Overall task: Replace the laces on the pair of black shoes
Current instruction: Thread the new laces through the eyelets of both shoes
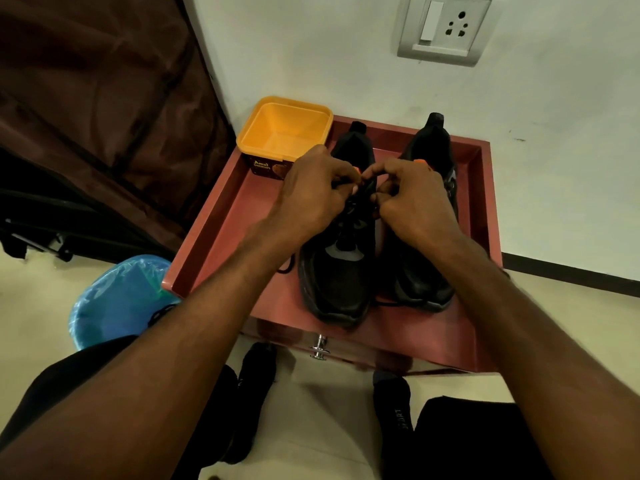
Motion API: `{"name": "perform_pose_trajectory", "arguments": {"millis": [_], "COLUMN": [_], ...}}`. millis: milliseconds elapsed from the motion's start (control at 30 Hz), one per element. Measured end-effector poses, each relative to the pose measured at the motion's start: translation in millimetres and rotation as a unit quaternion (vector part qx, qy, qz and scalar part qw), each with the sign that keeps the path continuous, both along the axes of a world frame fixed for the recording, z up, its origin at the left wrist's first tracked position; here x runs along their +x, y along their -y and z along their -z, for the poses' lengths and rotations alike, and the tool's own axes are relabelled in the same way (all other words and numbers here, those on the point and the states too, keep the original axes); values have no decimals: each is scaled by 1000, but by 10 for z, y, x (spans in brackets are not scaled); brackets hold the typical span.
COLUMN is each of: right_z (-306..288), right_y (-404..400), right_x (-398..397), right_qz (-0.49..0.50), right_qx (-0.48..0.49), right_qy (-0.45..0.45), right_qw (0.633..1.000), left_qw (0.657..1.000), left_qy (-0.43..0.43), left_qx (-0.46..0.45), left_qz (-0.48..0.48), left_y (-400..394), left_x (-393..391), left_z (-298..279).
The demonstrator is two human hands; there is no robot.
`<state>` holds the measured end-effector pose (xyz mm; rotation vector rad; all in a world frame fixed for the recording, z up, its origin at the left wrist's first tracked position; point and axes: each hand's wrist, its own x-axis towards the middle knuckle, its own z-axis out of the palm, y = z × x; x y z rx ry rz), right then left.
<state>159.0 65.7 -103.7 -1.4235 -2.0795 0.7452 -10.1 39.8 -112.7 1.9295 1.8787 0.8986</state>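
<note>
- While 2 black shoes are sitting side by side, toes toward the person, on the red cabinet top (221,216), the lace (360,197) of the left shoe (341,271) is being worked near the tongue.
- The left hand (311,195) is being curled around the lace, pinching it; the right hand (412,199) is pinching it likewise, close beside.
- The lace is being judged soft, thin and limp, best taken near its tip; the shoes are looking light and flexible, best steadied at the eyelet rows.
- The right shoe (426,265) is lying untouched, a loose lace end trailing at its toe.
- 1 yellow tub (277,147) is standing at the back left corner; 1 blue-lined bin (114,299) is standing on the floor.
</note>
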Motion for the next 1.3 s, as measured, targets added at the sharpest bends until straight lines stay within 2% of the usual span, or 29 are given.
{"name": "perform_pose_trajectory", "arguments": {"millis": [133, 267, 367, 467, 533, 567, 633, 700, 800, 867, 900, 967, 1033, 1067, 1100, 1133, 1200, 1300], "right_z": [-3, -12, -40, -174, -259, -268, -244, -176, -49, 16, 15, -58, -166, -182, -175, -167, -148, -59], "right_y": [-28, -8, -6, -55, -111, -138, -134, -83, 15, 54, 37, -38, -179, -236, -252, -220, -89, 46], "right_x": [3, 1, 10, 125, 254, 325, 388, 329, 107, 15, 11, 102, 291, 379, 438, 445, 309, 65], "right_qz": [15, 47, 46, 94, 198, 258, 309, 249, 73, 28, 46, 151, 299, 350, 374, 365, 245, 62], "right_qx": [-17, -22, -18, -55, -18, 29, 132, 170, 92, 49, 51, 52, 48, 68, 95, 120, 141, 88], "right_qy": [-12, -42, -35, -77, -150, -163, -115, -59, 17, 55, 45, -71, -232, -239, -195, -141, -77, 46], "right_qw": [1000, 998, 998, 991, 968, 952, 935, 952, 993, 997, 997, 985, 924, 903, 902, 912, 956, 993], "left_qw": [997, 994, 995, 994, 993, 992, 990, 989, 988, 987, 987, 986, 985, 985, 984, 984, 985, 988], "left_qy": [44, 85, 90, 80, 97, 112, 130, 140, 144, 148, 152, 158, 163, 163, 165, 166, 156, 133], "left_qx": [5, -2, -19, -36, -49, -51, -47, -47, -52, -53, -56, -58, -61, -63, -64, -65, -74, -78], "left_qz": [-59, -63, -46, -63, -45, -31, -19, -20, -15, -12, -13, -13, -11, -12, -12, -12, -15, -19], "left_y": [15, 11, -14, -32, -37, -31, -18, -32, -46, -41, -38, -26, -11, -2, 2, 1, -1, -2], "left_x": [58, 83, 45, -69, -141, -167, -205, -233, -260, -269, -271, -274, -277, -282, -282, -276, -270, -260], "left_z": [72, 101, 108, 100, 108, 125, 147, 195, 219, 215, 208, 201, 188, 172, 158, 148, 123, 94]}}
